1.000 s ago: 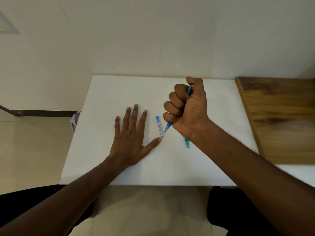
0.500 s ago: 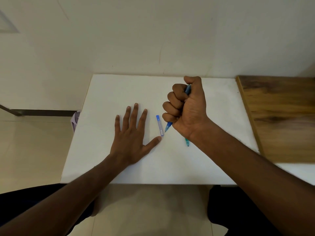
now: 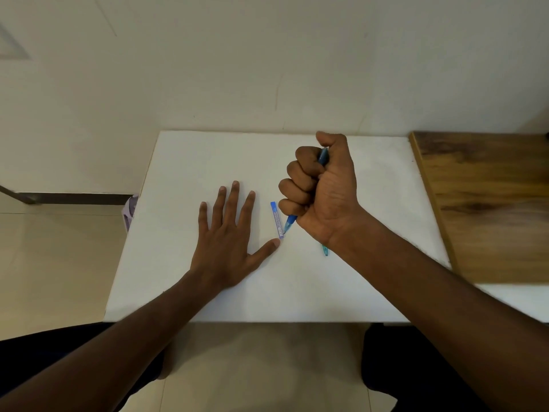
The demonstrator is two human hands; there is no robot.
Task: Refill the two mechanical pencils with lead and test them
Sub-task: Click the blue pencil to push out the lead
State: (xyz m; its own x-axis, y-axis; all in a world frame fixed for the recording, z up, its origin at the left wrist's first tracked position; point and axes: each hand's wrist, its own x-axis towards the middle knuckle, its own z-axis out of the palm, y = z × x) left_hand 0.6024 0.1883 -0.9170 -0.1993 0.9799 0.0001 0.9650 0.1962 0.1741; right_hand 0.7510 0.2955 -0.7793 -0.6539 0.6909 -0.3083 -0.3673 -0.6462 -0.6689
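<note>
Blue mechanical pencil (image 3: pixel 290 223), tip down, in fisted right hand (image 3: pixel 322 191); left hand (image 3: pixel 228 245) flat, spread.

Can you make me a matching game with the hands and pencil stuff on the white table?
Things:
1. left hand
2. right hand
3. lead case
4. teal pencil

States:
A. mostly hidden under a wrist
B. lying on the table between the hands
C. flat, fingers spread
D. fist around the blue pencil

Pairs: 1-C, 2-D, 3-B, 4-A
</note>
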